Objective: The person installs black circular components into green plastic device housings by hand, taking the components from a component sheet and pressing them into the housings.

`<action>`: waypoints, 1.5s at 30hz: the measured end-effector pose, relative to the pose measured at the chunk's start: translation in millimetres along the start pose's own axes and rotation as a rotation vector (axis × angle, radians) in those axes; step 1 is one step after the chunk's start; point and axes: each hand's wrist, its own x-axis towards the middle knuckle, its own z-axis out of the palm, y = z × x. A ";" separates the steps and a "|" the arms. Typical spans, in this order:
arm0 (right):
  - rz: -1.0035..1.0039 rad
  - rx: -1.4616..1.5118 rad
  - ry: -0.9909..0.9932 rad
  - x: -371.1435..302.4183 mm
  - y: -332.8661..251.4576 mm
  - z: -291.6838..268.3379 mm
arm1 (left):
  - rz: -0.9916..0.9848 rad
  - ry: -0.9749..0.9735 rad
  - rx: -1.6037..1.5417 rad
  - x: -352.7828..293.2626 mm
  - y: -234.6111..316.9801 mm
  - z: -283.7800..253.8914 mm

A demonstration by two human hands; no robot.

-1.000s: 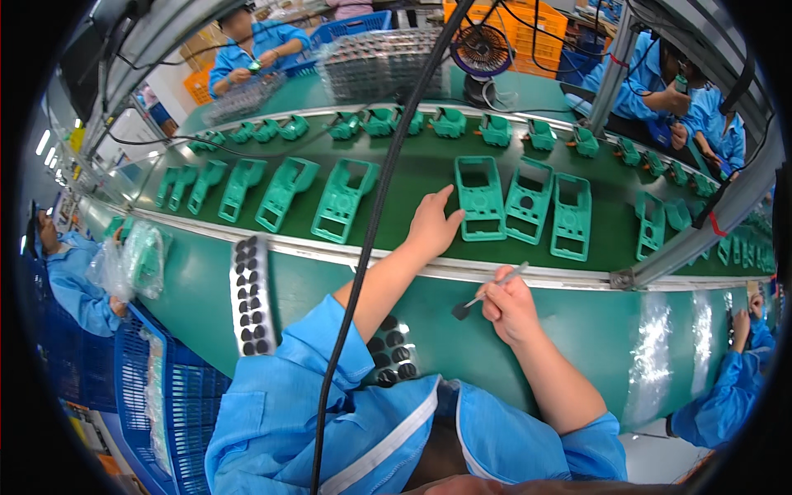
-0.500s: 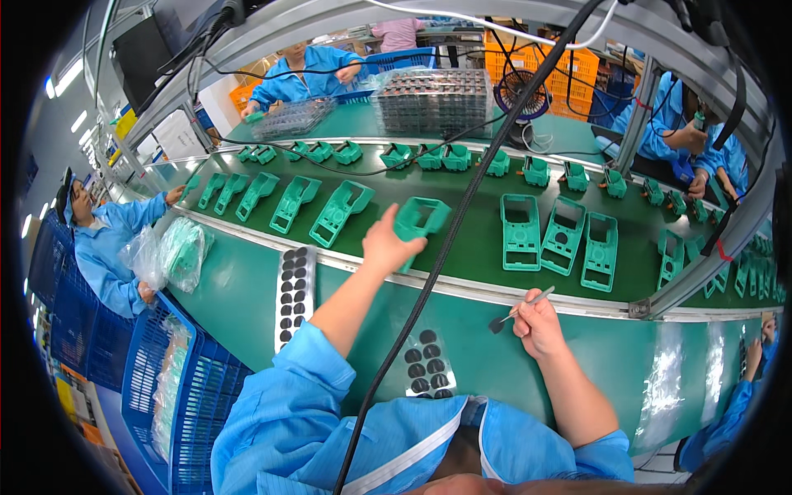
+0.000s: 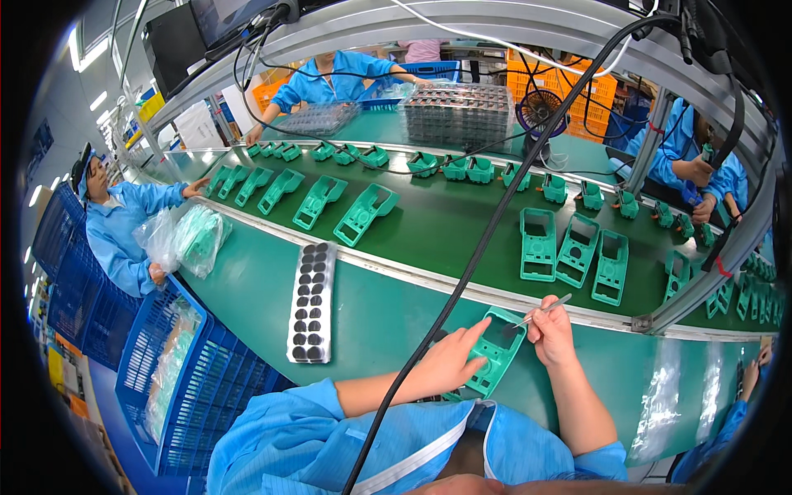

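My left hand [image 3: 450, 363], fingers apart, lies over the left edge of a green case [image 3: 498, 363] on the bench [image 3: 379, 330]; my right hand [image 3: 551, 334] pinches tweezers [image 3: 561, 302] at its window.

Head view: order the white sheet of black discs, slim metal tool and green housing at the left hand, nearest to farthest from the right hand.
1. Slim metal tool, in the right hand.
2. Green housing, just left, at the left hand.
3. White sheet of black discs, farther left.
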 end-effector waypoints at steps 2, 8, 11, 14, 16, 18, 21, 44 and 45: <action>-0.025 -0.084 0.003 -1.5 -5.1 6.4 | -0.011 0.001 -0.054 11.8 -9.1 2.4; 0.038 -0.650 -0.017 -3.6 -38.1 35.0 | 0.076 0.110 -0.177 20.5 -25.8 4.4; 0.042 -0.764 0.016 -2.2 -33.1 39.3 | 0.131 0.070 -0.122 17.5 -40.5 3.5; 0.105 -0.672 0.063 -1.0 -25.5 42.6 | 0.132 0.025 -0.053 18.7 -41.6 1.7; 0.166 -0.692 0.087 -3.4 -20.2 40.9 | 0.090 -0.024 -0.054 19.0 -41.4 2.4; 0.240 -0.708 0.100 -2.7 -17.4 45.5 | 0.105 -0.031 -0.069 19.5 -46.5 4.9; 0.251 -0.767 0.100 -4.4 -9.8 47.2 | 0.120 -0.016 -0.051 18.0 -49.8 6.8; 0.218 -0.692 0.191 -23.3 17.0 49.8 | 0.077 -0.075 0.038 15.6 -64.2 10.9; 0.243 -0.708 0.206 -22.6 16.1 51.8 | 0.072 -0.075 0.038 15.2 -65.3 10.7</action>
